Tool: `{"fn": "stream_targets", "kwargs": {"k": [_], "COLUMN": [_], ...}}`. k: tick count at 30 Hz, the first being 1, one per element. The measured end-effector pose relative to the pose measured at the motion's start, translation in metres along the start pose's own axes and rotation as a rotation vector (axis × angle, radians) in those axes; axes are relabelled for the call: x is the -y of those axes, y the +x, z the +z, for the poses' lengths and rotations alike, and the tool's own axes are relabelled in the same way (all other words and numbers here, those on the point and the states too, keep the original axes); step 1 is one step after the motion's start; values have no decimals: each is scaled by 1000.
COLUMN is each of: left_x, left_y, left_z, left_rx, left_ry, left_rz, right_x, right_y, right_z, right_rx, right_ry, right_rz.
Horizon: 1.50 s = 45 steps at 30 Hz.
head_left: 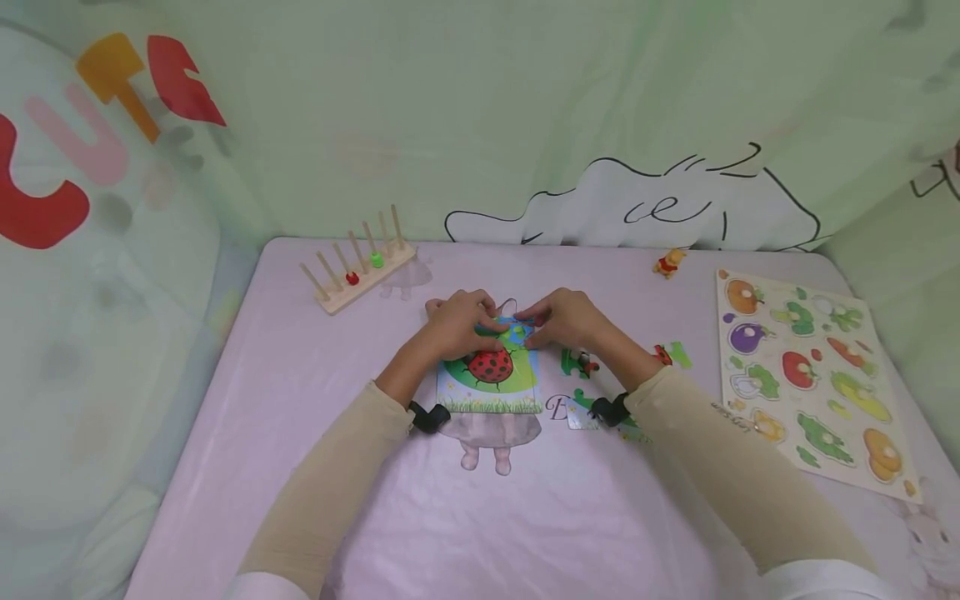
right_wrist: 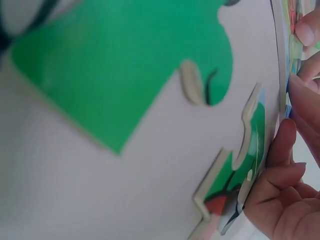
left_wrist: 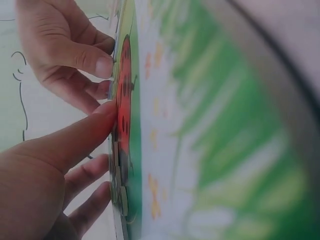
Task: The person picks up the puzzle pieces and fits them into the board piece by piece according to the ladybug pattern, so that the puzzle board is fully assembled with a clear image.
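A ladybug puzzle board (head_left: pixel 491 367) lies flat on the table, red spotted ladybug in its middle. At its upper edge my left hand (head_left: pixel 459 327) rests with thumb and fingers on the puzzle pieces; in the left wrist view the left thumb (left_wrist: pixel 95 131) presses the board's surface. My right hand (head_left: pixel 564 320) is at the upper right corner, its thumb and fingertips on a blue and green piece (head_left: pixel 519 332). In the right wrist view the right hand (right_wrist: pixel 295 185) touches the board's edge. Whether that piece lies flush cannot be told.
Loose puzzle pieces (head_left: pixel 576 363) lie right of the board, some partly under the right wrist. A wooden peg rack (head_left: pixel 363 275) stands at the back left, a small bear figure (head_left: pixel 669 262) at the back right. A vegetable peg board (head_left: pixel 817 379) lies on the right.
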State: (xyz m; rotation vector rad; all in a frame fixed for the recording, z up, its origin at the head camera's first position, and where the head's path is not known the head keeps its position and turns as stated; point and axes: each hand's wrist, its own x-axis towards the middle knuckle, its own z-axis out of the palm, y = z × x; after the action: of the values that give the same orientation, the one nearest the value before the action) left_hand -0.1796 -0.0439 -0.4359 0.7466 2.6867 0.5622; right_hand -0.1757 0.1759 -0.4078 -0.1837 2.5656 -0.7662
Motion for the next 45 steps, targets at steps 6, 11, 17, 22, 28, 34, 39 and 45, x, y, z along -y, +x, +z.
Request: {"fn": "stream_targets", "kwargs": {"k": [6,11,17,22,28,34,39,45], "left_x": [0,-3,-3,-4,-3,2,10,24], "left_y": [0,0,1,1,-2,-11,-21,-37], "left_z": [1,-1,-2,-2,-5,-11,-14,-21], "left_rx": [4,17,23,30,59,76,82,62], "left_ry": [3,4,13,18,56,82,108,99], "left_rz": [-5,-5,-9,-6,11,51,58,13], "right_x": [0,-1,-1,0,1,3,3,2], "right_y": [2,4,7,7,8,9,8,4], "right_z": [-1,-2,-5,-4,-4,-3,-2,-1], "right_rx": [-1,21,34,23,9,0,4,-6], "right_ry": [-5,-7,-1,7,-1,4,24,45], "right_rz": [20,26,43,58,64,71,83,82]}}
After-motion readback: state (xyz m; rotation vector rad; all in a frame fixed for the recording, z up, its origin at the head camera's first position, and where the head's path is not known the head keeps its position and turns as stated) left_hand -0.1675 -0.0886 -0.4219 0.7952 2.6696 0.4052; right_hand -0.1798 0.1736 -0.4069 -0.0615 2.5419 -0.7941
